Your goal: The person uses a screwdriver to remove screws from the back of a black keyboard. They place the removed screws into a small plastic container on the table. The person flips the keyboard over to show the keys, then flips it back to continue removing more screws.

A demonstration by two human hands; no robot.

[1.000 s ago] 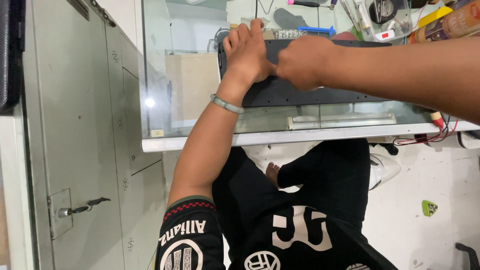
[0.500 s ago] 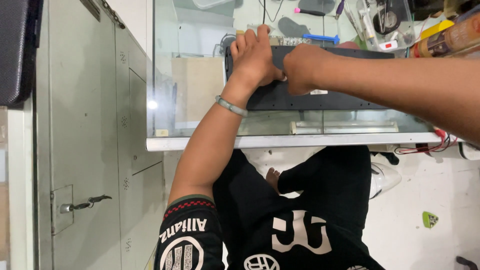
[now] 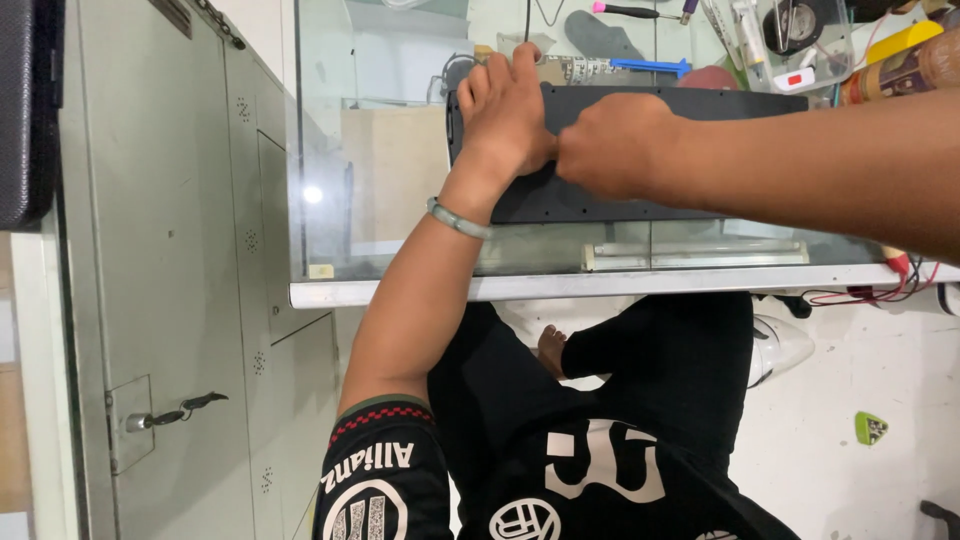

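A flat black panel (image 3: 640,160) is laid on the glass table (image 3: 400,200), near its front edge. The panel's left end is pressed down by the left hand (image 3: 505,110), fingers spread flat on it. The right hand (image 3: 615,145) is closed in a fist on the panel, touching the left hand; what is pinched cannot be told. A blue tool (image 3: 650,67) lies beyond.

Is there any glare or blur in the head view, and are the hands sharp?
Head view: a small bright glare spot on the glass tabletop; left hand and right hand on the black panel look sharp; even light, only soft shadows.
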